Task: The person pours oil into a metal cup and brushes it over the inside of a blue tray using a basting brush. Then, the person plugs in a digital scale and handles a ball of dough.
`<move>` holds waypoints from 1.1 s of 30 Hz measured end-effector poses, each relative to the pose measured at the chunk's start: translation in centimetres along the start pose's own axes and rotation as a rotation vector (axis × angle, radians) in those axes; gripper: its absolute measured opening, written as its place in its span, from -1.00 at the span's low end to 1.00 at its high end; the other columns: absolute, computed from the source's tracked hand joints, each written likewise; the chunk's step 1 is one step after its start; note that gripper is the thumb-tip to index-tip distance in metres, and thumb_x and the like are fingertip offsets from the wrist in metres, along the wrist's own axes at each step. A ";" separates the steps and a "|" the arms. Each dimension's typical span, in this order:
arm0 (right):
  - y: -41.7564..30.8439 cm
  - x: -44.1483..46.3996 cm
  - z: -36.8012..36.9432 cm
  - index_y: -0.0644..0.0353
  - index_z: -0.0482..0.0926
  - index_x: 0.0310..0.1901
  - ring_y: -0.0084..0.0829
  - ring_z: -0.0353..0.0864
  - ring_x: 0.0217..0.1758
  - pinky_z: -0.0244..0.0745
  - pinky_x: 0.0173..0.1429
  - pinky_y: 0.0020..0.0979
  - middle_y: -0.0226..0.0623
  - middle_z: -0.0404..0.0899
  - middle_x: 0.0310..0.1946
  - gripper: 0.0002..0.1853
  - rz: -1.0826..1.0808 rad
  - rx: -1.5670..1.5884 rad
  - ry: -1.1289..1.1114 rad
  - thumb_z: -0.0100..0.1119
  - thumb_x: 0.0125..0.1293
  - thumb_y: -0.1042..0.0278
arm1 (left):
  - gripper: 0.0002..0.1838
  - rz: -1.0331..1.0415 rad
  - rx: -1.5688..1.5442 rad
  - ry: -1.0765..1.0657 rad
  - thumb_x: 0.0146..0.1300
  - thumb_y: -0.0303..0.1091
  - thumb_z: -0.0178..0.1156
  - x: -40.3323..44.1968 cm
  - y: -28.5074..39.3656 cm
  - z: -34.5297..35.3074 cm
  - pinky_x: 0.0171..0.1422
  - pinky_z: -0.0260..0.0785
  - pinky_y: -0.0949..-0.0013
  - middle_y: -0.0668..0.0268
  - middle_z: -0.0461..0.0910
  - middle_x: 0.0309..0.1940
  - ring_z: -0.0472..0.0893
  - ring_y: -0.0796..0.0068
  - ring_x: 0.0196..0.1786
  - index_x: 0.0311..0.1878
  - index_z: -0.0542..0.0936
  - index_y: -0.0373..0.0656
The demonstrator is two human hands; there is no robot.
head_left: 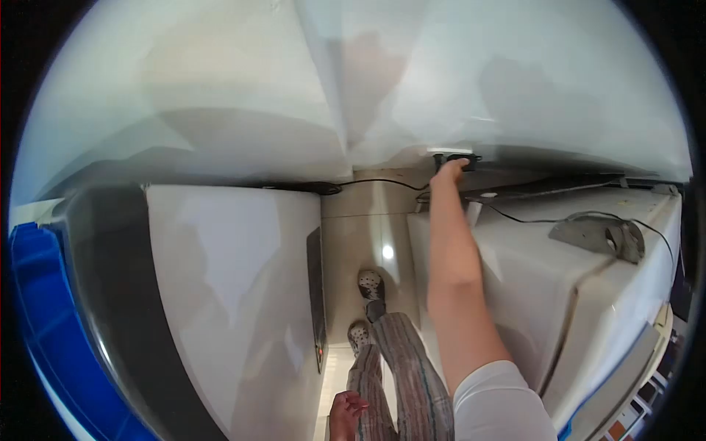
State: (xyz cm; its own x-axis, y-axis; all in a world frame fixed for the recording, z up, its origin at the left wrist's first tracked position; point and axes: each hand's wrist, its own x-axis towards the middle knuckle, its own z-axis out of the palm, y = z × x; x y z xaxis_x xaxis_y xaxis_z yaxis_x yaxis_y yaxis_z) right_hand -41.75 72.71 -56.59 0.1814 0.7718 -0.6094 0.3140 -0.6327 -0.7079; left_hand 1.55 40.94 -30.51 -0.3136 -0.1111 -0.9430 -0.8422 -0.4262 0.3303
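My right arm stretches forward into the gap behind a white appliance. At its end my right hand is closed on a black plug at a white wall socket. Part of the plug is covered by the fingers, and I cannot tell how deep it sits. A second dark plug or cord end shows just left of the hand. Low in the view, my left hand hangs in front of my striped trousers. Its fingers are curled in, and nothing shows in them.
White appliances flank me: one with a dark top band at left, another with cords on it at right. A black cable runs along the wall's foot. My patterned clogs stand on the tiled floor. A blue object edges the far left.
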 end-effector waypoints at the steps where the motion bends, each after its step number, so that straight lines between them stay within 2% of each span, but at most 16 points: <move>1: 1.2 -0.3 -0.5 0.62 0.22 0.18 0.11 0.44 0.15 0.39 0.19 -0.07 0.31 0.35 0.13 -0.17 -0.081 -0.039 -0.092 -0.10 0.33 -0.21 | -0.68 -0.006 -0.001 -0.017 0.39 -0.08 0.01 -0.5 -0.5 -0.1 0.04 0.38 0.27 0.33 0.50 -0.32 0.51 0.44 -0.24 -0.05 0.48 -0.14; 2: 1.9 -1.5 -1.4 0.61 0.14 0.24 0.12 0.39 0.20 0.35 0.22 -0.06 0.33 0.28 0.19 -0.13 -0.162 -0.077 -0.182 -0.09 0.32 -0.22 | -0.62 -0.007 0.003 -0.037 0.38 -0.03 -0.02 -0.8 -1.1 -0.5 0.11 0.34 0.23 0.28 0.49 -0.18 0.49 0.37 -0.11 0.02 0.44 -0.15; 3: 3.1 -3.4 -2.3 0.59 0.04 0.29 0.14 0.26 0.30 0.20 0.35 -0.08 0.33 0.17 0.27 -0.11 -0.321 -0.143 -0.243 -0.08 0.32 -0.20 | -0.55 -0.008 0.006 -0.058 0.38 0.01 -0.06 -1.3 -1.6 -0.8 0.19 0.29 0.19 0.22 0.47 -0.05 0.47 0.31 0.03 0.09 0.39 -0.16; 4: 3.6 -7.0 -4.8 0.57 0.00 0.32 0.14 0.16 0.37 0.05 0.43 -0.11 0.32 0.09 0.31 -0.11 -0.362 -0.155 -0.325 -0.08 0.33 -0.19 | -0.48 -0.009 0.010 -0.079 0.37 0.06 -0.09 -2.2 -2.2 -1.2 0.27 0.25 0.16 0.16 0.46 0.09 0.46 0.25 0.16 0.16 0.35 -0.17; 5: 4.1 -10.5 -8.3 0.54 -0.01 0.34 0.07 0.03 0.43 -0.04 0.46 -0.12 0.27 0.01 0.36 -0.14 -0.427 -0.134 -0.449 -0.10 0.35 -0.16 | -0.48 -0.023 0.017 -0.100 0.37 0.06 -0.09 -3.5 -2.1 -1.3 0.27 0.25 0.16 0.16 0.46 0.09 0.46 0.25 0.16 0.16 0.35 -0.17; 6: 5.9 -11.7 -11.1 0.46 -0.05 0.37 0.03 -0.04 0.47 -0.07 0.48 -0.11 0.19 -0.08 0.41 -0.18 -0.543 -0.213 -0.542 -0.13 0.38 -0.12 | -0.41 0.098 0.113 -0.091 0.37 0.11 -0.11 -4.9 -1.4 -0.9 0.29 0.21 0.15 0.17 0.37 0.18 0.39 0.25 0.23 0.24 0.28 -0.17; 7: 6.0 -16.1 -15.9 0.43 -0.03 0.38 0.02 -0.09 0.48 -0.14 0.49 -0.13 0.16 -0.08 0.41 -0.23 -0.595 -0.197 -0.562 -0.15 0.41 -0.08 | -0.34 0.225 0.208 -0.087 0.36 0.16 -0.14 -6.3 -1.2 -0.6 0.31 0.17 0.14 0.17 0.28 0.27 0.33 0.25 0.29 0.32 0.21 -0.16; 8: 6.6 -19.2 -20.5 0.40 -0.02 0.38 0.02 -0.10 0.48 -0.18 0.50 -0.15 0.14 -0.05 0.41 -0.25 -0.625 -0.217 -0.592 -0.17 0.42 -0.07 | -0.34 0.215 0.222 -0.114 0.36 0.16 -0.14 -7.7 -1.1 -0.9 0.31 0.17 0.14 0.17 0.28 0.27 0.33 0.25 0.29 0.32 0.21 -0.16; 10: 7.5 -23.9 -29.4 0.32 0.01 0.40 -0.03 -0.03 0.47 -0.20 0.51 -0.20 0.08 0.00 0.40 -0.29 -0.509 -0.306 -0.707 -0.22 0.43 -0.08 | -0.28 0.432 0.327 -0.089 0.36 0.19 -0.15 -10.7 -1.0 -1.7 0.44 -0.04 0.09 0.18 0.14 0.39 0.10 0.22 0.45 0.39 0.13 -0.14; 14: 8.6 -32.0 -46.0 0.33 0.05 0.38 -0.11 -0.06 0.48 -0.17 0.49 -0.24 0.02 0.08 0.36 -0.31 -0.491 -0.363 -1.065 -0.29 0.45 -0.10 | -0.25 0.625 0.270 -0.110 0.38 0.20 -0.21 -17.5 -1.4 -4.3 0.49 -0.18 0.09 0.18 0.05 0.44 0.00 0.22 0.49 0.44 0.04 -0.13; 17: 5.7 -37.3 -56.9 0.24 0.12 0.37 -0.18 -0.05 0.48 -0.14 0.48 -0.28 -0.04 0.13 0.35 -0.34 -0.259 -0.306 -1.403 -0.30 0.46 -0.13 | -0.26 0.722 0.220 -0.273 0.40 0.19 -0.26 -22.9 -2.1 -5.6 0.50 -0.22 0.12 0.19 0.02 0.45 -0.03 0.23 0.50 0.46 0.00 -0.13; 18: 5.4 -38.2 -59.1 0.24 0.12 0.37 -0.18 -0.05 0.48 -0.14 0.48 -0.28 -0.04 0.13 0.35 -0.34 -0.273 -0.285 -1.408 -0.30 0.46 -0.13 | -0.26 0.755 0.194 -0.353 0.40 0.19 -0.29 -24.3 -2.1 -6.0 0.51 -0.24 0.13 0.20 0.00 0.46 -0.04 0.23 0.50 0.46 -0.02 -0.13; 21: 3.2 -39.7 -64.1 0.15 0.04 0.42 -0.27 -0.14 0.51 -0.25 0.50 -0.29 -0.17 -0.02 0.43 -0.30 -0.291 -0.361 -1.667 -0.38 0.44 -0.20 | -0.24 0.737 0.251 -0.416 0.41 0.20 -0.32 -28.3 -3.2 -6.8 0.51 -0.24 0.18 0.17 -0.04 0.47 -0.06 0.24 0.51 0.47 -0.06 -0.16; 24: -2.8 -40.6 -67.2 0.05 0.03 0.44 -0.26 -0.17 0.52 -0.27 0.50 -0.27 -0.14 -0.01 0.42 -0.32 -0.081 -0.471 -1.772 -0.46 0.45 -0.22 | -0.23 0.748 0.275 -0.470 0.41 0.21 -0.35 -31.0 -3.7 -6.1 0.52 -0.24 0.20 0.15 -0.05 0.47 -0.07 0.24 0.51 0.47 -0.07 -0.18; 28: -2.4 -38.1 -69.0 -0.01 0.02 0.44 -0.24 -0.16 0.52 -0.27 0.50 -0.24 -0.10 -0.05 0.43 -0.34 -0.306 -0.408 -1.910 -0.56 0.46 -0.21 | -0.25 0.746 0.265 -0.524 0.41 0.21 -0.39 -33.7 -2.8 -2.7 0.51 -0.22 0.19 0.15 -0.01 0.46 -0.03 0.22 0.50 0.46 -0.04 -0.16; 33: -10.8 -36.2 -71.4 0.10 0.01 0.43 -0.26 -0.09 0.51 -0.24 0.51 -0.27 -0.10 0.01 0.42 -0.32 -0.302 -0.378 -1.849 -0.59 0.47 -0.20 | -0.27 0.741 0.294 -0.565 0.39 0.26 -0.40 -35.4 -3.0 3.1 0.48 -0.13 0.13 0.22 0.05 0.44 0.05 0.11 0.46 0.46 0.02 -0.02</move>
State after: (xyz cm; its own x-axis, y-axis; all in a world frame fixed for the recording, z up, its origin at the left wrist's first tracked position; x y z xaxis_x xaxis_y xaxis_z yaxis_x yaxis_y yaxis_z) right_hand 14.82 56.05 -1.40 -0.9064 -0.3450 -0.2439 0.3440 -0.2674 -0.9001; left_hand 13.82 48.91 1.97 -0.9070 0.2185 -0.3600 -0.3990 -0.1728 0.9005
